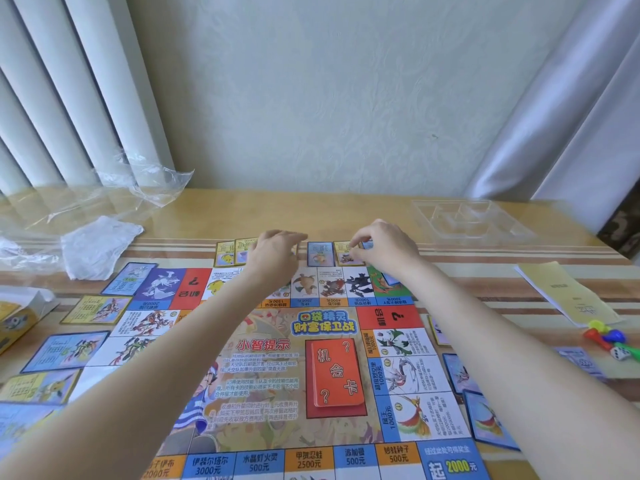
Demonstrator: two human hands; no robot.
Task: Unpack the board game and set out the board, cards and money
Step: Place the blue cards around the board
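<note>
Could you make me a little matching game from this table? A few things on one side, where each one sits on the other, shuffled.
Things:
1. orange card deck
2. clear tray
3. die
4. plastic wrap

Places:
A. far left, against the blinds
B. on the board's middle
C. far right corner of the table
D. right edge, beside the coloured pawns

Pairs: 1-B, 2-C, 3-D, 4-A

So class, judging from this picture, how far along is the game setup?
Done: the board lies unfolded, the red deck sits on its centre, and cards line the left and right edges. In hand: both hands, left and right, are laying cards along the far edge. Left: no money is clearly set out.
</note>
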